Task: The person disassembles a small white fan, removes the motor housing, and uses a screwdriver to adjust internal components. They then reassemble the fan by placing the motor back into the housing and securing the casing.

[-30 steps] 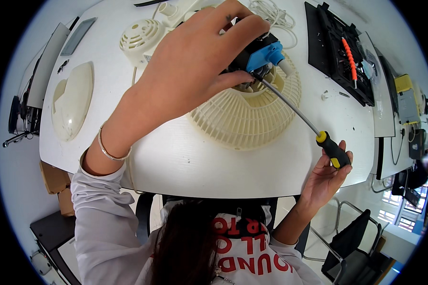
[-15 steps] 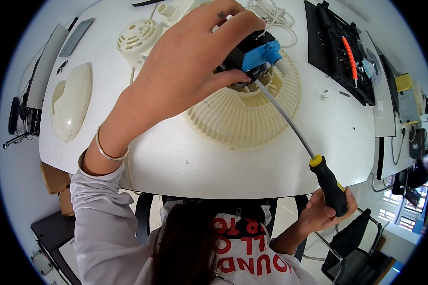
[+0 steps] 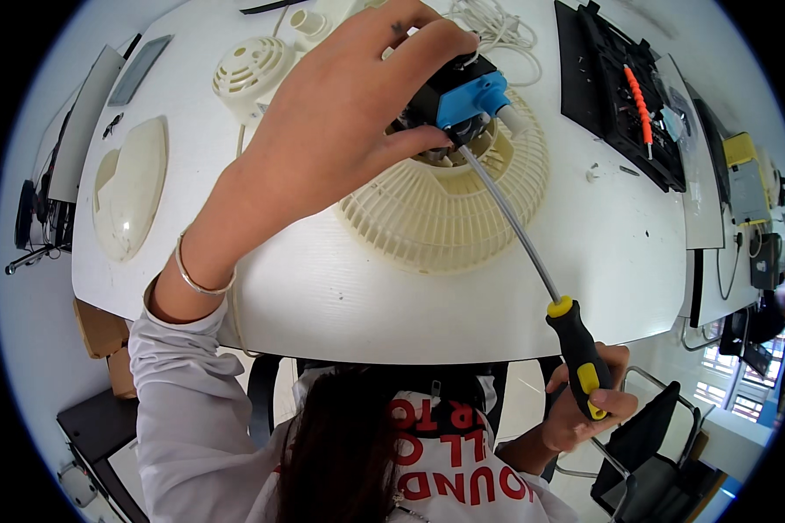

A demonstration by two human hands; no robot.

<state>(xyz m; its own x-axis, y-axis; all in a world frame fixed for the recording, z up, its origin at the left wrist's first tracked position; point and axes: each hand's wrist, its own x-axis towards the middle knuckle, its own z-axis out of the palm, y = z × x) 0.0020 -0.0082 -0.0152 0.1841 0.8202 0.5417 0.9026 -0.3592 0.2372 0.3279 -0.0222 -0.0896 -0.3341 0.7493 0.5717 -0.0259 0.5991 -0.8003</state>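
Observation:
My left hand (image 3: 340, 113) is closed on a black motor unit with a blue bracket (image 3: 471, 100) and white shaft, above a round cream fan grille (image 3: 427, 231). My thumb is at the unit's lower side, where a long screwdriver's shaft (image 3: 506, 209) meets it; the tip is hard to see. Low on the right, my right hand (image 3: 589, 401) holds the screwdriver's black-and-yellow handle (image 3: 576, 349) between thumb and fingers, near the table's front edge.
A cream cover (image 3: 131, 192) lies left, a vented cream housing (image 3: 249, 70) behind my left hand. A white cord (image 3: 497, 26) is coiled at the back. A black toolbox (image 3: 602, 87) with an orange-shafted tool (image 3: 637, 105) sits right, near small loose parts. A black chair (image 3: 637, 436) stands right.
My right hand and the screwdriver's handle have moved down and leftward, steepening the shaft. My left hand and the motor unit have shifted slightly left.

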